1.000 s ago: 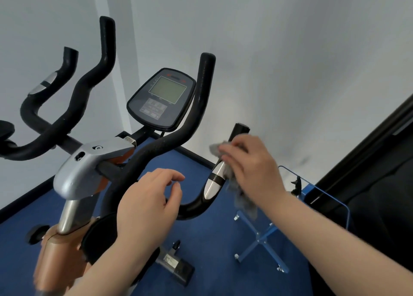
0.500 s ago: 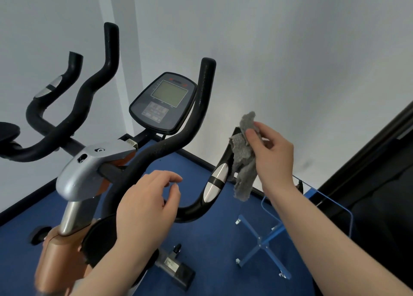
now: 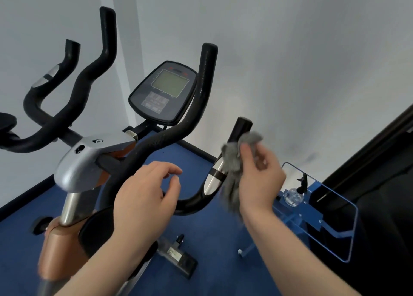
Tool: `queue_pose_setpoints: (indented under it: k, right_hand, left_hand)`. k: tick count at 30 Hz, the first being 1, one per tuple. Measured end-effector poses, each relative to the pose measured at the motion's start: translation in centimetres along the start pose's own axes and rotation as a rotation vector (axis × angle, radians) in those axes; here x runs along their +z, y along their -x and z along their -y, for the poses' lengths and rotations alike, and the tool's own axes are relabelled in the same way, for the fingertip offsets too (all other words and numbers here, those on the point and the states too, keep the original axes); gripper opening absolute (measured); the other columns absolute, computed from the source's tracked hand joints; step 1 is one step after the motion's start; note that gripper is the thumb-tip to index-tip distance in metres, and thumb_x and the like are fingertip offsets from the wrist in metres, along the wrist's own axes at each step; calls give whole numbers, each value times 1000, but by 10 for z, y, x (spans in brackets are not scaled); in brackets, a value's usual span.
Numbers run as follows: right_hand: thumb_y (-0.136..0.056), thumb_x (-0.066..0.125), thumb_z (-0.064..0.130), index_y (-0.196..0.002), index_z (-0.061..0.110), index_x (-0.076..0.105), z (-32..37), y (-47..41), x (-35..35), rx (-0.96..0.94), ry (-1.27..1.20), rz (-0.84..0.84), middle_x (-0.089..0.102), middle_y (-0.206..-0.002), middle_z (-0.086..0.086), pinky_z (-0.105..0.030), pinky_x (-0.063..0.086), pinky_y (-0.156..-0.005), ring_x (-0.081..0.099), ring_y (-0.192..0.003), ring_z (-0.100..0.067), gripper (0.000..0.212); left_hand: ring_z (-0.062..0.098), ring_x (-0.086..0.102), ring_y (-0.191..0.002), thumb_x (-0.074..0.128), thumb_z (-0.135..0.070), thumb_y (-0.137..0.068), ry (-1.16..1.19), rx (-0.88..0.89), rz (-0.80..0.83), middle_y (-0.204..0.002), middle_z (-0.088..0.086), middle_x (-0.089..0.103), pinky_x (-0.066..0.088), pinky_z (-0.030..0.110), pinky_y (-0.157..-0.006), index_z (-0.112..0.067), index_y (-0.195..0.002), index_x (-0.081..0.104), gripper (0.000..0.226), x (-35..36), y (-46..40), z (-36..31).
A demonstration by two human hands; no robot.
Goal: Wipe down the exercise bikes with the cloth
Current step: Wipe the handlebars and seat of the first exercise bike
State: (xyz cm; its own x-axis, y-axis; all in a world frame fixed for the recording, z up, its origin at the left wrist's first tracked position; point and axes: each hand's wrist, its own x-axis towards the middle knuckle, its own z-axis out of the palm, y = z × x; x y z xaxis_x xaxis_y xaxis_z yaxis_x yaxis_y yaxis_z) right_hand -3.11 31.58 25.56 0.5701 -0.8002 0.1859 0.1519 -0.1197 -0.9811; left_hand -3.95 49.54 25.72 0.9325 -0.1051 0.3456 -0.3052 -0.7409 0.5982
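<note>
An exercise bike (image 3: 82,161) with black foam handlebars, a silver and orange stem and a grey console (image 3: 164,92) fills the left and middle. My right hand (image 3: 259,177) grips a grey cloth (image 3: 232,161) and presses it against the short right handle (image 3: 223,161), just above its silver sensor band. My left hand (image 3: 143,201) hovers over the lower bend of the long right handlebar, fingers curled and apart, holding nothing. The cloth hangs down past my right wrist.
A blue metal rack (image 3: 317,217) with a clear spray bottle (image 3: 293,195) stands on the blue floor at the right. A dark machine (image 3: 380,184) lies beyond it. White walls meet in a corner behind the bike. The bike's base foot (image 3: 176,260) sits below.
My right hand lifted the cloth off the short handle, then brought it back down onto the grip near the sensor band. My left hand stayed in place.
</note>
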Motion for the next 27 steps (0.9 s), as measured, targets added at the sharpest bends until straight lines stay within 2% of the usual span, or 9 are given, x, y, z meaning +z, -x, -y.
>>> queue_pose_setpoints:
  k: [3, 7, 10, 12, 16, 20, 22, 24, 27]
  right_hand:
    - [-77, 77, 22, -86, 25, 66, 8, -9, 6, -229, 75, -1, 66, -87, 3, -24, 52, -68, 62, -76, -7, 14]
    - [-78, 76, 19, -98, 13, 73, 3, 2, -14, -509, 373, 313, 59, -87, 4, -22, 50, -68, 56, -75, -4, 21]
    - [-80, 74, 22, -99, 16, 74, 23, -22, -7, -678, 596, 382, 60, -92, 4, -21, 45, -66, 54, -76, -5, 21]
    - [-81, 72, 24, -94, 19, 74, 28, -17, 1, -737, 723, 404, 61, -91, 5, -20, 39, -61, 56, -72, -10, 15]
    - [-80, 67, 25, -77, 19, 71, 10, 49, 7, -846, 838, 670, 57, -77, 5, -24, 38, -48, 56, -66, -15, 8]
    - [-79, 69, 25, -79, 23, 72, 11, 57, 13, -866, 809, 767, 59, -75, 9, -24, 41, -46, 58, -64, -14, 4]
    - [-80, 68, 25, -90, 24, 73, 17, 46, 5, -858, 769, 917, 62, -82, 9, -27, 47, -54, 60, -70, -13, 12]
    - [-80, 69, 25, -103, 26, 71, 23, 36, -6, -760, 755, 1084, 62, -92, 12, -22, 49, -68, 59, -79, -8, 23]
    - [-73, 77, 25, -104, 30, 70, 24, 36, -13, -678, 752, 1119, 62, -94, 16, -17, 44, -76, 57, -85, -4, 32]
  left_hand:
    - [3, 52, -72, 57, -25, -86, -3, 2, 0, -89, -18, 62, 32, 11, -57, -30, -94, 65, 13, 1, 0, 0]
    - [5, 52, -71, 57, -23, -87, 34, -26, -35, -92, -20, 61, 33, 12, -56, -30, -94, 64, 13, -1, 2, 0]
    - [5, 53, -70, 57, -17, -87, 94, -6, -73, -97, -19, 61, 37, 13, -60, -27, -95, 64, 14, -1, 3, 0]
    - [3, 54, -80, 56, -12, -87, 168, 0, -115, -99, -16, 62, 41, 16, -63, -25, -95, 64, 16, -2, 5, 1]
    - [6, 57, -88, 50, -8, -87, 253, 19, -239, -95, -13, 62, 46, 27, -68, -21, -94, 63, 19, -3, 10, 5]
    - [7, 57, -98, 46, -8, -87, 186, 68, -296, -102, -8, 64, 48, 29, -82, -16, -95, 65, 22, -6, 19, 18]
    - [11, 58, -97, 47, -9, -86, 85, 119, -312, -105, -5, 65, 47, 33, -82, -15, -94, 67, 23, -10, 29, 30]
    - [16, 59, -97, 47, -11, -85, -2, 84, -367, -107, -5, 66, 43, 32, -84, -16, -93, 68, 24, -13, 39, 39]
    - [13, 54, -100, 45, -14, -87, -43, -40, -436, -109, -7, 64, 31, 25, -90, -19, -95, 67, 24, -13, 45, 42]
